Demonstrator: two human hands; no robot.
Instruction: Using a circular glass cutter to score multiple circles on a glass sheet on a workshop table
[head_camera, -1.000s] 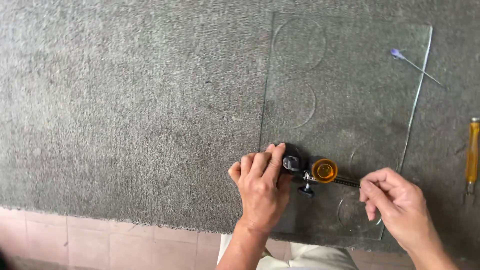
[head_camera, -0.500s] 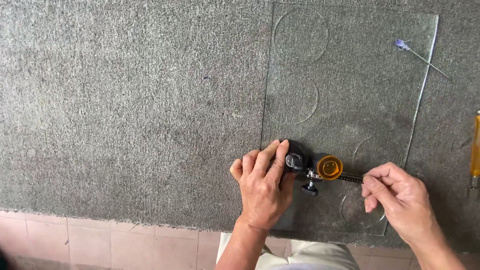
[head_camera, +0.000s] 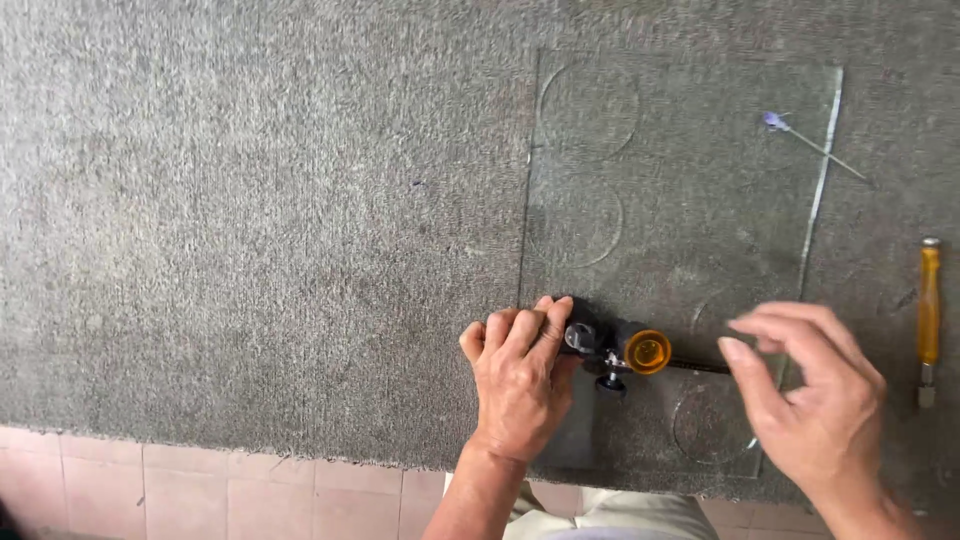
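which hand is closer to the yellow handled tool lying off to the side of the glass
Right. The right hand hovers just left of the yellow-handled tool, apart from it. The left hand rests far across the glass sheet, on the circle cutter.

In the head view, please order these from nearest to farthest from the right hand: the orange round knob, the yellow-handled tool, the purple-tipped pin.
From the right hand:
1. Orange round knob on the black cutter, just to its left.
2. Yellow-handled tool, on the mat at the right edge.
3. Purple-tipped pin, at the clear glass sheet's far corner.
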